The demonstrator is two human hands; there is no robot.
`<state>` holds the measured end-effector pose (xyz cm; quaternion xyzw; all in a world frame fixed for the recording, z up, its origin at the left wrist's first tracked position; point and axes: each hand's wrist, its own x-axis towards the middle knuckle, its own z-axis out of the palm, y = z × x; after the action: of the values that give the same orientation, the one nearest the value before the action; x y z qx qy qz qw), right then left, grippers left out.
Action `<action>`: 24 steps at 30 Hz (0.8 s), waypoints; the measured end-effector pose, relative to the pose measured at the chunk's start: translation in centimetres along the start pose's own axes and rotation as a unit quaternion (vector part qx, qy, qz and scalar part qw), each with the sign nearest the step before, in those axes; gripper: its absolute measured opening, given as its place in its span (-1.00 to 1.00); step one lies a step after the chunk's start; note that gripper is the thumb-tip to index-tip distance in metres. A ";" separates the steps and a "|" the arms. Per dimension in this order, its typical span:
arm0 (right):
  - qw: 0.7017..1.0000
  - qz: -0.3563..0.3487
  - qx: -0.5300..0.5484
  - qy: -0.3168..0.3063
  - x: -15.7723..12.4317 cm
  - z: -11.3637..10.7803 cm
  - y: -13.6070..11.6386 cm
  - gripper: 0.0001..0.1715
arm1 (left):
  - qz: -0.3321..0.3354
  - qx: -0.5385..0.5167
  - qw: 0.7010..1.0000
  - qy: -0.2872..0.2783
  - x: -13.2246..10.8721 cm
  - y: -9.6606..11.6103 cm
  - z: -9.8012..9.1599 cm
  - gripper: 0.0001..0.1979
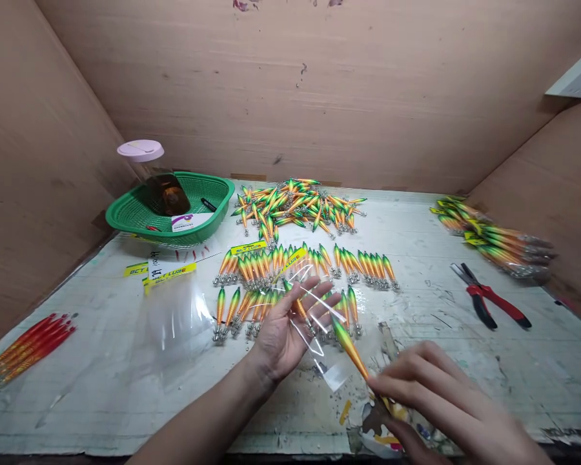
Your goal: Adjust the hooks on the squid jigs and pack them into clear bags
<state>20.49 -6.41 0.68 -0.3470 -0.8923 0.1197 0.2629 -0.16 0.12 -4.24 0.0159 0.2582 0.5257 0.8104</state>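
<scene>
My left hand (290, 332) is palm up above the table, fingers partly spread, holding a clear plastic sleeve (314, 303) with a yellow label at its top. My right hand (436, 394) pinches the tail end of a green, yellow and orange fishing lure (348, 345), whose tip points into the sleeve's opening. Rows of the same lures (300, 265) lie just beyond my hands, and a loose heap of them (295, 206) sits farther back.
A green basket (126, 216) holding a lidded jar stands at the back left. Clear sleeves with yellow labels (169, 303) lie left of centre. Red lures (33, 342) rest at the far left. Red-handled pliers (494, 300) and bagged lures (498, 242) are on the right. Cardboard walls surround the table.
</scene>
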 end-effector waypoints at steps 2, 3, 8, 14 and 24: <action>0.998 -0.002 -0.056 0.038 1.6 1.3 -0.1 -0.71 | -0.015 0.013 1.000 -0.009 -0.1 -0.2 0.0 -0.72; 0.994 -0.004 -0.084 0.069 2.2 2.0 0.0 -0.70 | -0.020 0.018 1.000 -0.011 -0.2 -0.3 0.1 -0.72; 0.976 -0.015 -0.148 0.160 3.0 4.4 0.1 -0.69 | -0.038 0.036 0.999 -0.005 -0.4 -0.8 0.3 -0.72; 0.974 -0.020 -0.122 0.190 3.1 3.7 0.0 -0.69 | -0.031 0.037 0.999 0.005 -0.6 -0.9 0.4 -0.70; 0.981 0.194 0.023 0.007 -0.8 4.2 7.4 -0.82 | 0.024 0.020 0.996 0.082 -0.4 -0.3 0.6 -0.65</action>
<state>22.80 -1.65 -6.06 -0.5079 -0.8033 0.1866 0.2488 0.25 -0.21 -3.61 -0.0050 0.3341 0.5391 0.7731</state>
